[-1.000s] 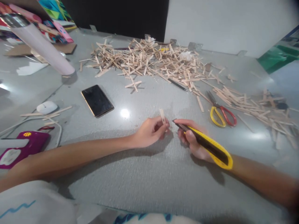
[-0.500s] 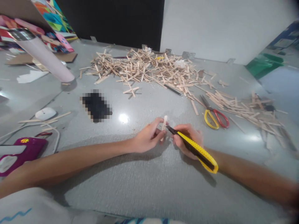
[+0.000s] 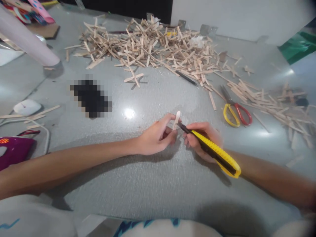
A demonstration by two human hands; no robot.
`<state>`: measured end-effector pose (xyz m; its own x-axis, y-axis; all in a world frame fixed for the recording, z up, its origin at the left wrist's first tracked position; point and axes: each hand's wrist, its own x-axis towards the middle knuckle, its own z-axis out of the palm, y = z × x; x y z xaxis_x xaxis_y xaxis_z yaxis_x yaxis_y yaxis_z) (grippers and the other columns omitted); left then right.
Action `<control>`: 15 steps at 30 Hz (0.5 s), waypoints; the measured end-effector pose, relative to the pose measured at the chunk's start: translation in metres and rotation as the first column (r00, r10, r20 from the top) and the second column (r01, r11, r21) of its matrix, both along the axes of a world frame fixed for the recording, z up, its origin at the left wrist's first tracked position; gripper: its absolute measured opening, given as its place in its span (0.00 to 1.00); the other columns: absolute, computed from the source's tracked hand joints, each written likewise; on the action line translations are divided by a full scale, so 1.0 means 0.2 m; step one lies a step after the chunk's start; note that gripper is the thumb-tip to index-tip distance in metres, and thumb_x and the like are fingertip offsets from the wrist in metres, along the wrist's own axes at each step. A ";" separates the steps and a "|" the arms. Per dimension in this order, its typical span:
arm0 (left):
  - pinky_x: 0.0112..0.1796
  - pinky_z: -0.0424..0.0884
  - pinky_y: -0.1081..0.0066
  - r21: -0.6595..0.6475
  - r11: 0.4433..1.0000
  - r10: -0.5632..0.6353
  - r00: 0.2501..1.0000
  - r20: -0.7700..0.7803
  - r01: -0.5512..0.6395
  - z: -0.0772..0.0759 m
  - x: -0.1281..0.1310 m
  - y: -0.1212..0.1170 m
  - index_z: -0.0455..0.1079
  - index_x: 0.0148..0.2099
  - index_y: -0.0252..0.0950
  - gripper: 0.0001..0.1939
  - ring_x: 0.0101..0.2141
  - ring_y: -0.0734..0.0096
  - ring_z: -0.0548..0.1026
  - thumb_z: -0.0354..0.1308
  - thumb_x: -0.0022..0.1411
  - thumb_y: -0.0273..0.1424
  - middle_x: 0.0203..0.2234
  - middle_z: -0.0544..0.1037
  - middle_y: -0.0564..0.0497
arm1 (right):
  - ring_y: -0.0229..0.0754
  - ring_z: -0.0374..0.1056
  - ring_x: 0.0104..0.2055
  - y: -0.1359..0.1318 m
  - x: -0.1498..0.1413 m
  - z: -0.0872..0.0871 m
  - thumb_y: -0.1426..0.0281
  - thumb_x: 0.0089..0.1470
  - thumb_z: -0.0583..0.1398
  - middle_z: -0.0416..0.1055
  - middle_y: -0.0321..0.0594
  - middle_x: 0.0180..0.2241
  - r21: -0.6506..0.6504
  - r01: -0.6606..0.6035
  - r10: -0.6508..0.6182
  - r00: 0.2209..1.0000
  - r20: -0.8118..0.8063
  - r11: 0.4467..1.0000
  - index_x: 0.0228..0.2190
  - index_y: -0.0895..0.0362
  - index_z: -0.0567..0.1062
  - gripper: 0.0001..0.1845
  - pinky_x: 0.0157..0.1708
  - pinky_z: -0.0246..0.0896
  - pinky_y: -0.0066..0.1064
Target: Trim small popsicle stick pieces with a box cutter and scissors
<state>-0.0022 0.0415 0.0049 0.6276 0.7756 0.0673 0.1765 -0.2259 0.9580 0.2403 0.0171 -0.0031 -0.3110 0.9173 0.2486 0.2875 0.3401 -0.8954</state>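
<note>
Between the thumb and fingers of my left hand (image 3: 156, 136) a short wooden craft stick (image 3: 177, 118) is pinched, its rounded end pointing up and away. My right hand (image 3: 203, 140) is closed round a yellow and black box cutter (image 3: 216, 153). The cutter's dark tip reaches the side of the stick; whether the blade bites into it is too small to tell. Both hands are just above the grey table (image 3: 148, 187), close together.
A heap of craft sticks (image 3: 145, 49) spreads along the back, with more sticks (image 3: 266, 102) at right. Scissors (image 3: 234, 110) with red and yellow handles lie right of my hands. A blurred-out dark object (image 3: 91, 98), white mouse (image 3: 27, 107) and pale pink bottle (image 3: 32, 39) are at left.
The view has tilted down and shifted, so the table's things sit higher in the picture. Both hands keep their hold on the stick and the box cutter, with little visible movement between them.
</note>
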 end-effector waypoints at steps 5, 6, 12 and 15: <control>0.21 0.59 0.77 0.023 1.000 0.000 1.000 -0.005 0.000 -0.01 0.00 0.00 0.57 0.61 0.40 0.13 0.17 0.77 0.66 0.51 0.79 0.32 0.23 0.77 0.61 | 0.44 0.76 0.25 0.00 0.00 0.00 0.60 0.72 0.64 0.81 0.35 0.31 0.111 0.002 -0.004 1.000 0.012 0.994 0.50 0.43 0.77 0.07 0.25 0.73 0.41; 0.21 0.59 0.77 0.036 0.999 0.003 1.000 -0.008 -0.003 -0.01 0.00 0.00 0.57 0.61 0.40 0.13 0.17 0.77 0.66 0.51 0.79 0.32 0.23 0.77 0.61 | 0.45 0.76 0.25 0.00 0.00 0.00 0.58 0.72 0.64 0.81 0.35 0.30 0.090 0.002 -0.004 1.000 0.017 0.996 0.49 0.43 0.77 0.07 0.25 0.73 0.42; 0.21 0.60 0.76 0.051 0.999 0.002 1.000 -0.027 -0.001 -0.01 0.00 0.00 0.56 0.61 0.39 0.13 0.18 0.77 0.67 0.51 0.79 0.31 0.23 0.76 0.61 | 0.46 0.77 0.26 0.01 0.01 -0.02 0.57 0.72 0.65 0.81 0.36 0.31 0.055 -0.015 0.015 1.000 -0.003 0.998 0.50 0.44 0.77 0.08 0.25 0.73 0.42; 0.21 0.58 0.76 0.012 1.000 -0.004 1.000 -0.031 0.004 0.00 0.00 0.00 0.57 0.61 0.39 0.12 0.18 0.77 0.67 0.51 0.80 0.32 0.22 0.75 0.61 | 0.45 0.76 0.25 0.01 0.01 -0.02 0.58 0.73 0.64 0.80 0.36 0.31 0.081 -0.024 0.024 1.000 0.006 0.996 0.49 0.44 0.77 0.08 0.25 0.73 0.41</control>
